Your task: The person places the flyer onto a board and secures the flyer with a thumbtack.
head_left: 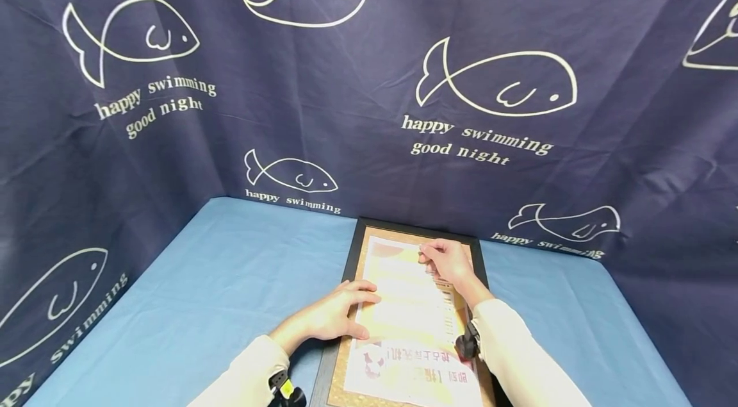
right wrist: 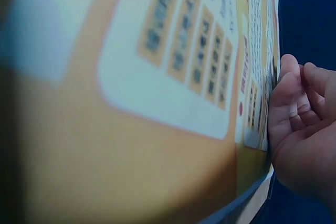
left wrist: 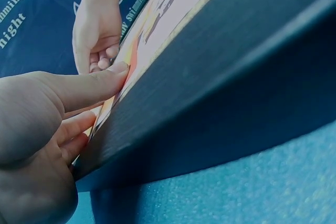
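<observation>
A large printed poster (head_left: 403, 311) in yellow, orange and white lies over a cork board (head_left: 341, 368) with a black frame (left wrist: 210, 51). My left hand (head_left: 340, 311) rests across the board's left side, fingers spread, with thumb and fingertips pressing the poster's left edge. In the left wrist view its thumb (left wrist: 102, 85) lies flat along the paper. Near the poster's upper right, my right hand (head_left: 448, 261) has thumb and index finger tip to tip, the other fingers curled under. Its pinch (right wrist: 300, 74) covers something tiny; I cannot tell what it is.
The board lies on a blue cloth-covered table (head_left: 248, 279), its far end close to a dark blue curtain (head_left: 369, 106) with white fish drawings and lettering. Dark wrist cameras (head_left: 468, 340) are strapped over both white sleeves (head_left: 521, 349).
</observation>
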Available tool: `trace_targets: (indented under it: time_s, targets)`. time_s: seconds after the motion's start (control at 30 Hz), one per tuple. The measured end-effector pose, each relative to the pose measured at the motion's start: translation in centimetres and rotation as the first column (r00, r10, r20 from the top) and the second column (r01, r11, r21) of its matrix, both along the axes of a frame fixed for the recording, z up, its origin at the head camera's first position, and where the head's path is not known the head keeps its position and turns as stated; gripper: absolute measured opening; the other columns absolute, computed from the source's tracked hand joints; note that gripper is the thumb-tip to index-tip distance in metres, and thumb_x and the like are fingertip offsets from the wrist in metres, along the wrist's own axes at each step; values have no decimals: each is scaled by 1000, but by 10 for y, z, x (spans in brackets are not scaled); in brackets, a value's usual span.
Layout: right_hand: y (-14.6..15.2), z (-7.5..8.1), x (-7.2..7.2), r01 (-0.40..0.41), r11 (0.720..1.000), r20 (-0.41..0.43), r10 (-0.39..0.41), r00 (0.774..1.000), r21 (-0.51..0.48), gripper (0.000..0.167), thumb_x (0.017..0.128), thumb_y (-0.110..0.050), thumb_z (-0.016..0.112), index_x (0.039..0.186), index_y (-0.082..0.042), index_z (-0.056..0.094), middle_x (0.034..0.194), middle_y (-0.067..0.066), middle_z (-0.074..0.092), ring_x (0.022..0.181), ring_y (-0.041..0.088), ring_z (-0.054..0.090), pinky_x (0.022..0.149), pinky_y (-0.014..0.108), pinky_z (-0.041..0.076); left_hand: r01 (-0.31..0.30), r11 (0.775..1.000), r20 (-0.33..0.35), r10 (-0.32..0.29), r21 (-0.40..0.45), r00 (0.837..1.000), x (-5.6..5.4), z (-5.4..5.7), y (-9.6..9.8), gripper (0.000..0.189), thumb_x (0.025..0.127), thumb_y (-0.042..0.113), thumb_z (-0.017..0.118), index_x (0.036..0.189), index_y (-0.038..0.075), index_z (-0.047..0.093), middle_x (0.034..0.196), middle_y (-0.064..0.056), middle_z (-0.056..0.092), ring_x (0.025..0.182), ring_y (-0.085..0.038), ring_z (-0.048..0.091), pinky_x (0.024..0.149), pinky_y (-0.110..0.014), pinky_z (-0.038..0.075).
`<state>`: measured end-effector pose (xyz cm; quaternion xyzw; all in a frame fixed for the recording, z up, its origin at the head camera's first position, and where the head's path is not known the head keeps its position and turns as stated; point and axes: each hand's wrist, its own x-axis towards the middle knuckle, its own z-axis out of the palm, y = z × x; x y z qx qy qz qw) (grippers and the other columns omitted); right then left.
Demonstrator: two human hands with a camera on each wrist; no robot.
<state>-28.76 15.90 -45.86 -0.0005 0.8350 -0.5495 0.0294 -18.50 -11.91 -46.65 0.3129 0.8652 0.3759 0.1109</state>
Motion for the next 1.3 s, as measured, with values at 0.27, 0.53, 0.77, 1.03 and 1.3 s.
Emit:
trace_targets:
  time_s: [0.27, 0.53, 0.77, 1.03, 1.3]
  targets:
    - [3, -3, -7, -17, 1000, 10, 17, 1000, 2, 18, 99, -11, 64, 101, 4, 72, 73, 6, 69, 51, 9, 54, 43, 23, 45, 12, 1000, -19, -12, 4, 1000, -1, -1, 0, 57, 82, 20, 83, 135, 9, 63, 149, -5, 46, 135, -29, 36, 110, -49, 32]
    - [3, -3, -12, -32, 999, 60, 33, 998, -26, 18, 101, -8, 57, 103, 7, 68, 68, 4, 65, 49, 10, 53, 43, 22, 45, 8, 1000, -7, -8, 8, 1000, -2, -1, 1, 57, 82, 22, 83, 135, 10, 63, 149, -4, 45, 137, -28, 34, 111, -50, 31]
    - [0, 0, -12, -45, 999, 95, 46, 994, -12, 17, 101, -3, 54, 101, 8, 66, 65, 5, 61, 47, 10, 51, 43, 23, 46, 10, 1000, -9, -10, -4, 1000, -2, -2, 0, 58, 83, 21, 82, 136, 10, 63, 149, -4, 45, 137, -28, 34, 111, -50, 31]
    - [-2, 4, -17, -46, 999, 177, 43, 983, 12, 19, 102, -7, 55, 101, 7, 68, 63, 4, 60, 47, 10, 54, 45, 23, 49, -1, 1000, 8, 1, -8, 1000, -2, -1, 1, 58, 82, 20, 83, 136, 10, 63, 150, -3, 45, 137, -27, 34, 111, -49, 31]
    - [-1, 9, -22, -57, 998, 286, 63, 956, -30, 16, 102, -7, 56, 103, 6, 66, 63, 5, 59, 49, 12, 56, 47, 25, 52, -11, 1000, 12, 11, -22, 1000, -2, -2, 1, 58, 82, 20, 83, 136, 12, 63, 150, -1, 45, 138, -25, 34, 112, -48, 31]
